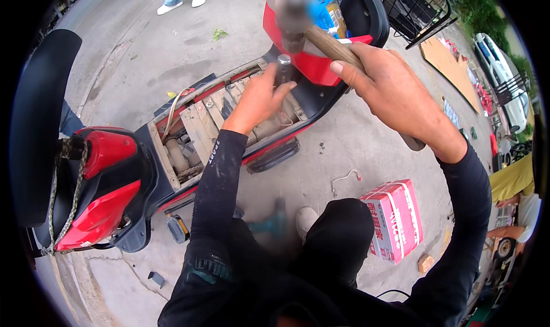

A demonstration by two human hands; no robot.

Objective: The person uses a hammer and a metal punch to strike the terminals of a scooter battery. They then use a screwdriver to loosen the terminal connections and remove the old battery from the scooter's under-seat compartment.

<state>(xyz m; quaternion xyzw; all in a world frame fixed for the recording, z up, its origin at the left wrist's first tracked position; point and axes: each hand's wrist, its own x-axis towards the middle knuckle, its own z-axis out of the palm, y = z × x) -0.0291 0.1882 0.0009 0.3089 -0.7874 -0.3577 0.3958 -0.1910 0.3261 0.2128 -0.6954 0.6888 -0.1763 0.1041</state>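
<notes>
My right hand (pixel 395 92) grips the wooden handle of a hammer (pixel 329 45), whose blurred metal head hangs raised above the scooter's footwell. My left hand (pixel 258 98) holds a dark metal rod-like tool (pixel 283 69) upright on the open floor compartment (pixel 223 118) of a red and black electric scooter (pixel 109 184). The hammer head is just above the top of that tool. Inside the opened floor lie wooden slats, cables and a cylinder.
A pink strapped carton (pixel 398 218) lies on the concrete by my right knee. A bent wire (pixel 344 178) and a small brick piece (pixel 425 263) lie nearby. A green power drill (pixel 275 224) rests near my legs. Another person's feet (pixel 182 3) stand at the top; a basket (pixel 415 9) and cardboard (pixel 450 66) are top right.
</notes>
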